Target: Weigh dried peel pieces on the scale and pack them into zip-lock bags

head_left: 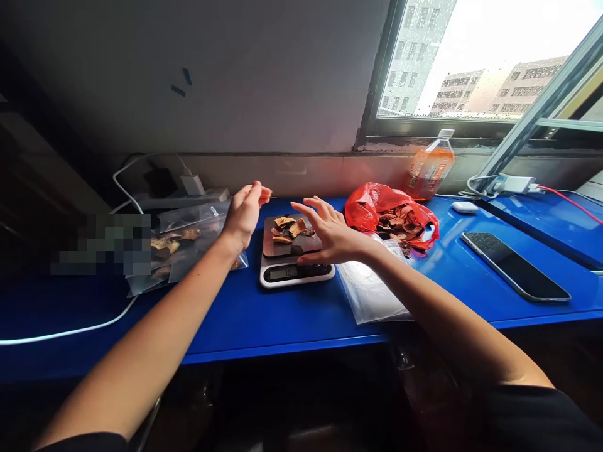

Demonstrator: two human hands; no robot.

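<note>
A white kitchen scale (pixel 298 277) with a dark top plate stands on the blue table. Several dried brown slices (pixel 296 228) lie on its plate. My left hand (pixel 247 215) is raised at the scale's left side, fingers stretched and nothing seen in it. Over the right part of the plate hovers my right hand (pixel 328 231), its fingers spread and holding nothing visible. It partly covers the scale's display and plate. To the right, a red plastic bag (pixel 365 204) sits open with many similar dried slices (pixel 402 225) inside. Clear plastic bags (pixel 372 292) lie flat in front of it.
Filled clear zip bags (pixel 188 248) lie on the left, partly behind my left forearm. A phone (pixel 516 267), a white earphone case (pixel 464 207) and a bottle of orange drink (pixel 431 166) are on the right. Charging cables and a power strip (pixel 181 198) run along the wall.
</note>
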